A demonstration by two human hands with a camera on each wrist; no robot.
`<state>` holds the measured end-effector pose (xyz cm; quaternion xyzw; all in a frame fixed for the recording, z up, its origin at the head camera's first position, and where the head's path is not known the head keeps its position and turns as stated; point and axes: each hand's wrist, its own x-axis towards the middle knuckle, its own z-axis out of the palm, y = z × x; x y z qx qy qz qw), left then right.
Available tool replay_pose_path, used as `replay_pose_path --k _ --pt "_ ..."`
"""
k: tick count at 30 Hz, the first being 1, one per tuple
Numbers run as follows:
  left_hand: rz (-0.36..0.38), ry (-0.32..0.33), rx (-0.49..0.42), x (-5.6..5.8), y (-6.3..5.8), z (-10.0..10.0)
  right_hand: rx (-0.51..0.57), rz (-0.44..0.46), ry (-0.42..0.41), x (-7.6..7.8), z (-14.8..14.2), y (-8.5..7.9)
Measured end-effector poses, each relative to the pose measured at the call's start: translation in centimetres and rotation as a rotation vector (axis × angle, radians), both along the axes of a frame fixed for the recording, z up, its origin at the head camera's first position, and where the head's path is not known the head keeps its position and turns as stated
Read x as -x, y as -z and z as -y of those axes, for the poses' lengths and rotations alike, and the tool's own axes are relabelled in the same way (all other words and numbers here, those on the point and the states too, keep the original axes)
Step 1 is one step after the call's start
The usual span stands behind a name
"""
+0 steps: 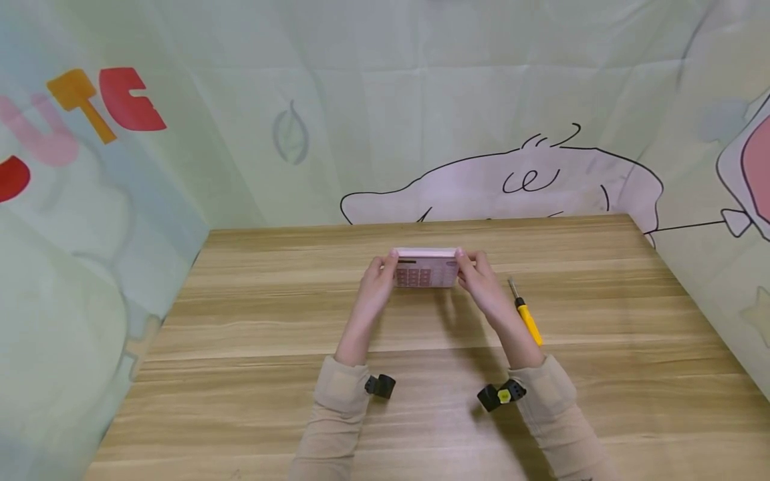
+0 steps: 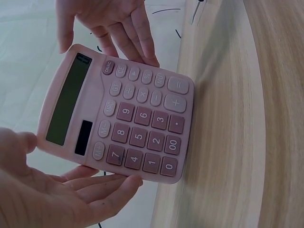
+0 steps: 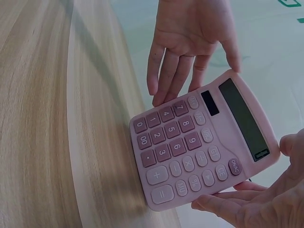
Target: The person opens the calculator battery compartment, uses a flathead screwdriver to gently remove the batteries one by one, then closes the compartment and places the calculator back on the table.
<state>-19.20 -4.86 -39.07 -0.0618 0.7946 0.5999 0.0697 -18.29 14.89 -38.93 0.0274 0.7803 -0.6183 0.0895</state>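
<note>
A pink calculator [image 1: 426,272] with darker pink number keys is held tilted up between both hands, its keys facing the wearer. My left hand [image 1: 375,286] grips its left side, thumb at the upper corner. On the opposite side my right hand [image 1: 484,287] grips it the same way. Both wrist views show the fingers spread along the side edges and partly behind the calculator [image 2: 116,116]. Its screen [image 3: 243,118] looks dark, with a small mark at one end. Whether its lower edge touches the table cannot be told.
A screwdriver [image 1: 526,319] with a yellow handle lies on the wooden table [image 1: 259,321], just right of the right forearm. Behind the table hangs a pale printed cloth [image 1: 385,120]. Small black cameras [image 1: 381,386] are strapped to both wrists.
</note>
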Motion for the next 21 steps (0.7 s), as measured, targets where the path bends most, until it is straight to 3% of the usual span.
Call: replay_pose_path --k 8,21 --pt "0.029 0.011 -0.02 -0.1 -0.06 -0.1 0.02 0.006 0.003 -0.08 0.06 -0.06" --pt "0.002 0.024 -0.092 -0.33 0.03 -0.18 0.118 0.018 0.004 -0.12 -0.17 0.21"
